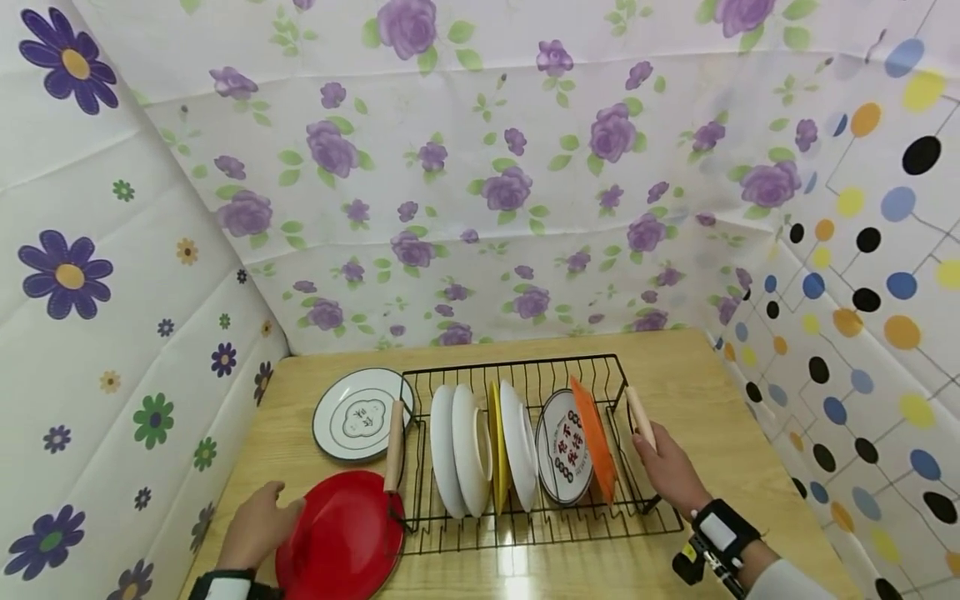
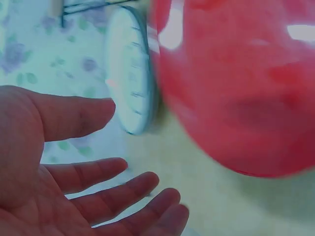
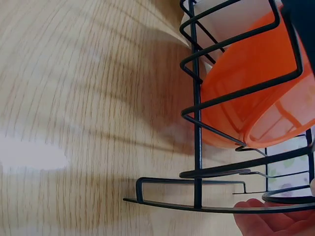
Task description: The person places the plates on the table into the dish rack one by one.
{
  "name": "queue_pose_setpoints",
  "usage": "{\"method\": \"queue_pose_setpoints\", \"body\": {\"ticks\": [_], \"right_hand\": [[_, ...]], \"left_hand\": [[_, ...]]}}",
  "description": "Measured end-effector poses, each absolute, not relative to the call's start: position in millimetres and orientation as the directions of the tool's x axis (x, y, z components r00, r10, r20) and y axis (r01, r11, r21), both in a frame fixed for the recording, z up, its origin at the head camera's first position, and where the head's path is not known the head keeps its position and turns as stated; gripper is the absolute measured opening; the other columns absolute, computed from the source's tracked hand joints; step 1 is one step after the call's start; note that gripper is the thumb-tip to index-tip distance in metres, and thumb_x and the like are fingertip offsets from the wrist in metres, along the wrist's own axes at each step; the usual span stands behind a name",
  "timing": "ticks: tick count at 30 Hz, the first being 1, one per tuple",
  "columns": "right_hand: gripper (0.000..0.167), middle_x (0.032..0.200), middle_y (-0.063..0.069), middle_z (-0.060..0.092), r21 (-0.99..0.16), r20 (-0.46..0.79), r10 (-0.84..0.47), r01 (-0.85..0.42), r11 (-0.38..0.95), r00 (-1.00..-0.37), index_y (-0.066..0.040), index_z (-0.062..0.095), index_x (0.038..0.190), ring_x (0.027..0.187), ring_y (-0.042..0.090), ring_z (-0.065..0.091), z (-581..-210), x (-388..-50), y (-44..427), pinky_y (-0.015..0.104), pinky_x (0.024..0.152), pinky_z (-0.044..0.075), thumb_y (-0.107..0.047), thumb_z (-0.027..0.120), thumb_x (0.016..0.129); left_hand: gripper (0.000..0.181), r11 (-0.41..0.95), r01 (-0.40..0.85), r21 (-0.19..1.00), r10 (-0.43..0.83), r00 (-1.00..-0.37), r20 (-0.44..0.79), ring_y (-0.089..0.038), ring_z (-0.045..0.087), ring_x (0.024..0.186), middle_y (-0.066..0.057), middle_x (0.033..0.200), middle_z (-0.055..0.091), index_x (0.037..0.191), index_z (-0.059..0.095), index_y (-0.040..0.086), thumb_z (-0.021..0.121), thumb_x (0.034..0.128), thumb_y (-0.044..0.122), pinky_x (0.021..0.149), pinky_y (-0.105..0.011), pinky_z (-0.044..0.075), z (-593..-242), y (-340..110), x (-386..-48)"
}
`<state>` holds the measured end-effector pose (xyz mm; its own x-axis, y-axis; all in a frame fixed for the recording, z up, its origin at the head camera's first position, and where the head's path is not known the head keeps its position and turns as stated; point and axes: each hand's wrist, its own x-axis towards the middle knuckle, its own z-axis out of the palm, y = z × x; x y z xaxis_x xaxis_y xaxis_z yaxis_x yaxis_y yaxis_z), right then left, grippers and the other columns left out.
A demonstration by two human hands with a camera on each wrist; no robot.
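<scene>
A black wire dish rack [image 1: 517, 546] with wooden side handles stands on the table. In it are several upright plates: white plates [image 1: 446, 450] at the left, a yellow plate [image 1: 497, 450], another white plate [image 1: 519, 442], a patterned plate [image 1: 562, 450] leaning, and an orange plate [image 1: 595, 442] at the right. At the rack's right end my right hand [image 1: 671, 471] grips the wooden handle [image 1: 636, 412]; its fingers [image 3: 270, 216] show past the end wires. My left hand [image 1: 258, 525] is beside a red plate [image 1: 341, 533], palm empty, fingers extended and spread apart.
A white dark-rimmed plate [image 1: 360, 414] with a printed centre lies behind the red one, left of the rack. The wooden table [image 1: 667, 358] meets a flowered cloth wall [image 1: 465, 167] at the back, with patterned cloth at both sides.
</scene>
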<state>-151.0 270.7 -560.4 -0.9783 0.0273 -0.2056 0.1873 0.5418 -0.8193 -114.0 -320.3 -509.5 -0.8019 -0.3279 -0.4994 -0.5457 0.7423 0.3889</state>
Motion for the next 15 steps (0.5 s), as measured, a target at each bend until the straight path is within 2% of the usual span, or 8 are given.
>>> {"method": "queue_pose_setpoints", "body": {"ticks": [4, 8, 11, 15], "right_hand": [[0.056, 0.098, 0.015, 0.054, -0.82, -0.179, 0.039, 0.171, 0.547, -0.983, -0.002, 0.036, 0.156, 0.069, 0.017, 0.043, -562.8, -151.1, 269.8, 0.03, 0.058, 0.039, -0.038, 0.041, 0.114], [0.054, 0.094, 0.012, 0.052, -0.826, -0.155, 0.041, 0.152, 0.542, -0.987, -0.002, 0.038, 0.153, 0.067, 0.017, 0.043, -567.7, -153.1, 271.1, 0.03, 0.056, 0.039, -0.038, 0.042, 0.113], [0.052, 0.093, 0.011, 0.053, -0.831, -0.132, 0.043, 0.134, 0.539, -0.99, -0.002, 0.041, 0.15, 0.066, 0.016, 0.044, -569.8, -152.9, 271.7, 0.03, 0.054, 0.04, -0.039, 0.043, 0.113], [0.054, 0.101, 0.02, 0.058, -0.833, -0.109, 0.038, 0.112, 0.541, -0.993, -0.001, 0.043, 0.149, 0.073, 0.019, 0.052, -570.9, -149.2, 272.6, 0.029, 0.057, 0.042, -0.04, 0.044, 0.113]], "left_hand": [[0.068, 0.718, -0.589, 0.371, -0.349, -0.766, -0.54, -0.056, 0.06, 0.117, -0.046, 0.134, 0.052, 0.142, 0.039, -0.023, 0.061, 0.1049, 0.03, 0.086, -0.055, 0.062, -532.3, -330.3, -102.2], [0.066, 0.715, -0.599, 0.362, -0.361, -0.759, -0.542, -0.044, 0.069, 0.099, -0.041, 0.118, 0.062, 0.136, 0.043, -0.024, 0.067, 0.102, 0.027, 0.076, -0.046, 0.064, -542.6, -333.9, -96.6], [0.056, 0.704, -0.61, 0.364, -0.37, -0.753, -0.545, -0.034, 0.07, 0.085, -0.033, 0.102, 0.069, 0.127, 0.05, -0.023, 0.072, 0.0987, 0.02, 0.07, -0.037, 0.063, -550.9, -338.0, -94.5], [0.042, 0.676, -0.616, 0.404, -0.355, -0.753, -0.555, -0.024, 0.066, 0.073, -0.023, 0.088, 0.07, 0.118, 0.057, -0.02, 0.073, 0.0973, 0.013, 0.062, -0.028, 0.057, -568.6, -345.2, -89.9]]}}
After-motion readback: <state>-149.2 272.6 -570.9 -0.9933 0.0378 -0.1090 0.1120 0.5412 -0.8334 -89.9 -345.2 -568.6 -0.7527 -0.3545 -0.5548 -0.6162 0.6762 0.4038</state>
